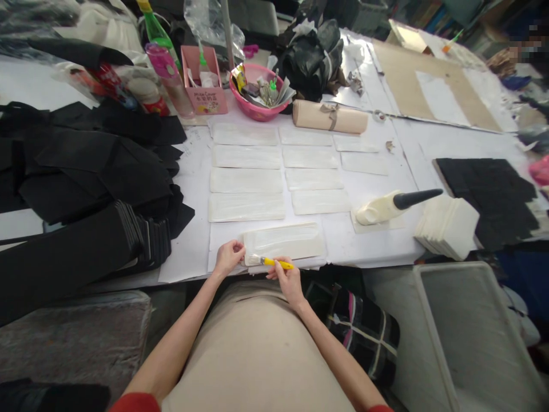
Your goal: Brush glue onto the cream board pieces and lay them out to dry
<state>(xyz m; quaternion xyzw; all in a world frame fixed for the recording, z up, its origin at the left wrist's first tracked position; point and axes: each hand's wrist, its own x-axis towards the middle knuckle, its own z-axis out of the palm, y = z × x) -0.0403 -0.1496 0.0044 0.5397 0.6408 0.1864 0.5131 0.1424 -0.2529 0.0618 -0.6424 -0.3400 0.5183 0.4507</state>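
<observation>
My right hand [286,277] grips a brush with a yellow handle [278,264], its pale bristles on the lower left part of a white rectangular piece [285,241]. That piece lies near the table's front edge and looks streaked and wet. At its left end my left hand [230,256] is closed, thumb and fingers pinched at the edge. Beyond it lie rows of similar white pieces [246,206], some with glossy streaks. To the right, a cream bottle with a black tapered nozzle [380,209] rests on its side on a small pale sheet.
Black cut pieces [86,154] are heaped at left. A pink basket [259,109], pink box [205,86] and beige roll [330,117] stand at the back. White pieces [448,226] and black pieces [489,197] are stacked at right. A grey bin [472,337] stands below.
</observation>
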